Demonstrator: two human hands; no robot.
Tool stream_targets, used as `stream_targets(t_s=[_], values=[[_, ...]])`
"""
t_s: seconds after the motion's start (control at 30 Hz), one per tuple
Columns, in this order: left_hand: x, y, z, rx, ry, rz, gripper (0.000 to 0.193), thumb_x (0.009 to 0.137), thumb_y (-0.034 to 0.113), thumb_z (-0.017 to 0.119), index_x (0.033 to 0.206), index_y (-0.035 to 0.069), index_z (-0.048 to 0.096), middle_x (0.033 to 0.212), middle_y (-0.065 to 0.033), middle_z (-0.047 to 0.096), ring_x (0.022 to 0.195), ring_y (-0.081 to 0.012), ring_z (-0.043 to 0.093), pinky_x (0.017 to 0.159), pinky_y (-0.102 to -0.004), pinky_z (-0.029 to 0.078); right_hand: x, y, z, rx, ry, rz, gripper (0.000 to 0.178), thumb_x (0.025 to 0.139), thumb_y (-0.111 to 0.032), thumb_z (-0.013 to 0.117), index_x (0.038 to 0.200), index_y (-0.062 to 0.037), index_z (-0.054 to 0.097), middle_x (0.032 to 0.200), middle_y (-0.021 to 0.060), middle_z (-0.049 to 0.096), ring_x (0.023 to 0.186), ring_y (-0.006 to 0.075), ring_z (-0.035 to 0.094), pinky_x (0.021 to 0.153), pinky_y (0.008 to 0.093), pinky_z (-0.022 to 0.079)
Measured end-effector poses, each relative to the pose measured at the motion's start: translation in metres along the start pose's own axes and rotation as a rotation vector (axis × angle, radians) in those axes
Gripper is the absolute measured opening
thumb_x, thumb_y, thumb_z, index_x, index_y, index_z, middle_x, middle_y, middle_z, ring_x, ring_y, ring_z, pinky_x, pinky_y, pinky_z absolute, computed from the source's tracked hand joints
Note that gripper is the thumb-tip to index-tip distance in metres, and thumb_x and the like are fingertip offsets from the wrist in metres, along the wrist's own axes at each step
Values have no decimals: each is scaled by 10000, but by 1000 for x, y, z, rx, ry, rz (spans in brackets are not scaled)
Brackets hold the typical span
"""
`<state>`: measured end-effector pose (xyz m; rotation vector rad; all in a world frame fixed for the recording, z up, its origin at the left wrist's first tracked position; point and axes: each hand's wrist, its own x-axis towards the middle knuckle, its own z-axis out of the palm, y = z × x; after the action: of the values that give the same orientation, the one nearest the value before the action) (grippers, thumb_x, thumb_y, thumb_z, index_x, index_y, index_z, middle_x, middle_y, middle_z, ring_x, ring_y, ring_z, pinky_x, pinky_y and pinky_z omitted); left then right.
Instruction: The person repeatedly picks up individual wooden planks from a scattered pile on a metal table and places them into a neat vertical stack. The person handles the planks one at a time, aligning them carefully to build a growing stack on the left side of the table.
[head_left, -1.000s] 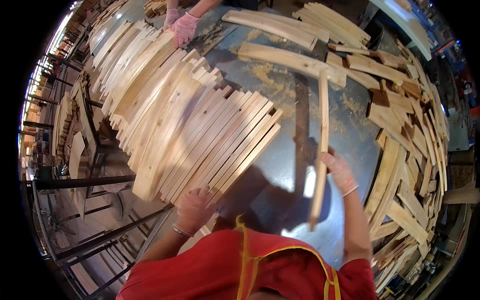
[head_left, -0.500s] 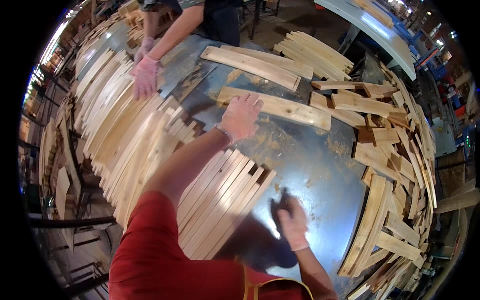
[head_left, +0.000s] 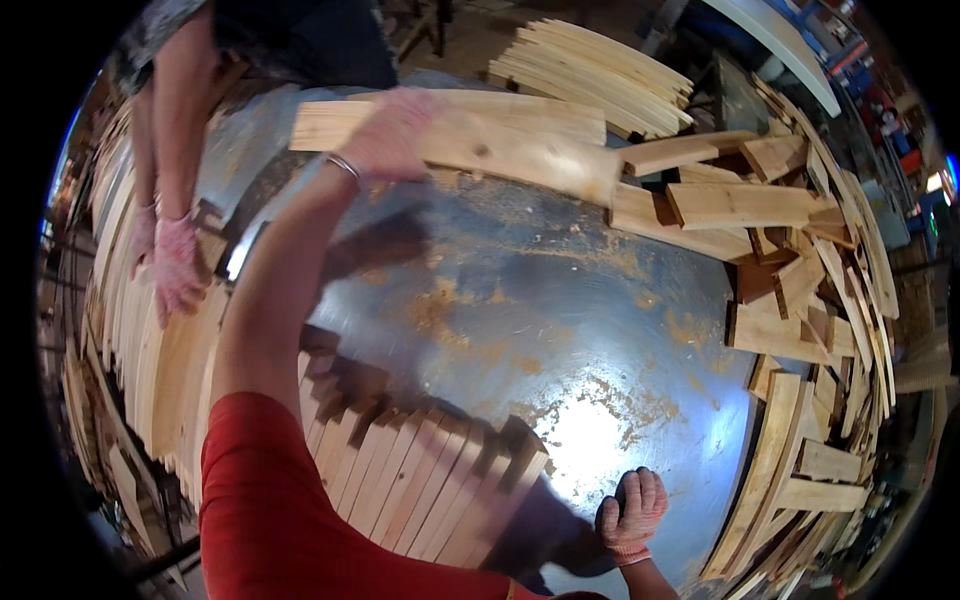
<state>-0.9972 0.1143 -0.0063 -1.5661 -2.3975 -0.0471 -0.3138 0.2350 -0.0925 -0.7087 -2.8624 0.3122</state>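
Across the table (head_left: 560, 300), left hand (head_left: 392, 133) grips a long plank (head_left: 480, 145) approx. mid-length, prob. stiff, light, splintery; right hand (head_left: 630, 512) rests curled w/ nothing held.

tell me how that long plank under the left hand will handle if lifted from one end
The long wooden plank looks thick and straight, so probably stiff, not floppy. The left hand grips it well off its middle, so the far end may dip. Its flat faces should not roll, and the bare wood likely gives decent grip.
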Motion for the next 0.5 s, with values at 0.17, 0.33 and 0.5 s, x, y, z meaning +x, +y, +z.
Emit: stream_targets(t_s=[0.17,0.33,0.5], values=[[28,-20,26,39,-354,-329,874,744,190,762,1564,40,501,1421,-239,662,1385,-410,591,1176,-468,466,15,-14,-14,-34,-39,49,457,933,-392,622,1242,-57,654,1288,182,627,1182,437,597,1015,564,466],[-13,-4,26,9,-266,-298,963,722,174,777,1619,51,448,1472,-232,639,1376,-398,601,1172,-472,459,25,-12,-30,62,-19,40,417,846,-261,722,1212,-66,674,1258,148,646,1164,368,621,1004,501,487],[-22,125,-114,-53,-270,-236,976,707,260,837,1599,64,495,1397,-229,672,1265,-382,651,1118,-453,491,13,-2,-37,128,-22,69,509,839,-255,777,1303,-91,645,1332,105,639,1241,313,610,1027,456,496]])
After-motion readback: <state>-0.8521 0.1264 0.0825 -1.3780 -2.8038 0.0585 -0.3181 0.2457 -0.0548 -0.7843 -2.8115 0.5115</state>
